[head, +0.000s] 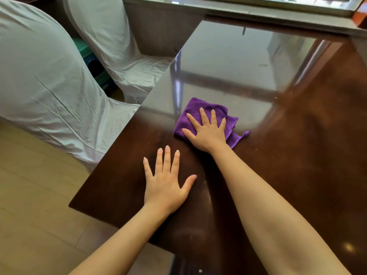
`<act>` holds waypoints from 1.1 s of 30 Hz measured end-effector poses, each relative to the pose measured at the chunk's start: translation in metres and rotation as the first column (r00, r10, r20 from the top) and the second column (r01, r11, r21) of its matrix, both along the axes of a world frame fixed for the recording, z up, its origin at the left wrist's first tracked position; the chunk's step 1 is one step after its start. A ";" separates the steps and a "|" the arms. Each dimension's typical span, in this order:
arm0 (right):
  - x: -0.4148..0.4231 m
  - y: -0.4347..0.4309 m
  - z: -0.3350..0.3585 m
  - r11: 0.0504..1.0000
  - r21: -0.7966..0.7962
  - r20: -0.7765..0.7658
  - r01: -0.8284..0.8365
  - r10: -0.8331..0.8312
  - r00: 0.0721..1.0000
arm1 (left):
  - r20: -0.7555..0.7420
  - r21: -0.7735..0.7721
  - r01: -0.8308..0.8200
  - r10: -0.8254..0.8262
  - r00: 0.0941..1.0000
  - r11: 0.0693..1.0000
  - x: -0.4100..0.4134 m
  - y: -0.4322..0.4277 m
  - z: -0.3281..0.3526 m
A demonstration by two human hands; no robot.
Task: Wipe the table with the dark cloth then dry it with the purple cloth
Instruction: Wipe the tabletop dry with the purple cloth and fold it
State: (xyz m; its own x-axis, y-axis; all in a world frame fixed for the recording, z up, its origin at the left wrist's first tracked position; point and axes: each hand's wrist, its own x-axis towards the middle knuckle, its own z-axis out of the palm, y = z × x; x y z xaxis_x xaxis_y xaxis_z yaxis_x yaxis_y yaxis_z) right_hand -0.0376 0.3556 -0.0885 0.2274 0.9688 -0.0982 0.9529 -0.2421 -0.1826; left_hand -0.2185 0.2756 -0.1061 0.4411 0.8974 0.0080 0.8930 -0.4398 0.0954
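Note:
A folded purple cloth (200, 108) lies flat on the glossy dark brown table (297, 155), near its left side. My right hand (208, 132) presses down on the cloth, palm flat and fingers spread. My left hand (166, 179) rests flat on the bare tabletop closer to me, fingers apart, holding nothing. No dark cloth is in view.
Two chairs in white fabric covers stand left of the table, one near (45, 86) and one farther back (123, 48). A window sill (258, 8) runs along the table's far edge. Light wooden floor (29, 215) lies to the left.

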 end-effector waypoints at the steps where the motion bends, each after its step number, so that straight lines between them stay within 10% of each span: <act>1: 0.000 -0.005 0.000 1.000 0.006 0.003 -0.006 0.006 1.000 | 0.001 -0.001 -0.002 0.002 1.000 1.000 0.001 0.000 0.001; 33: 0.010 -0.329 0.010 0.967 0.036 0.001 0.253 -0.253 0.967 | 0.057 -0.045 -0.036 0.038 0.998 0.998 -0.031 -0.041 0.006</act>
State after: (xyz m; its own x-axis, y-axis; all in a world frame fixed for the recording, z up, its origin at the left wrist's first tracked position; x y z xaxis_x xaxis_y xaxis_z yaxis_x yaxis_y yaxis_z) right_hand -0.0279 0.0266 -0.0786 0.4661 0.8824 -0.0634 0.8624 -0.4692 -0.1903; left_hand -0.2496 0.2350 -0.1003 0.4075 0.9132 -0.0070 0.9011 -0.4008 0.1656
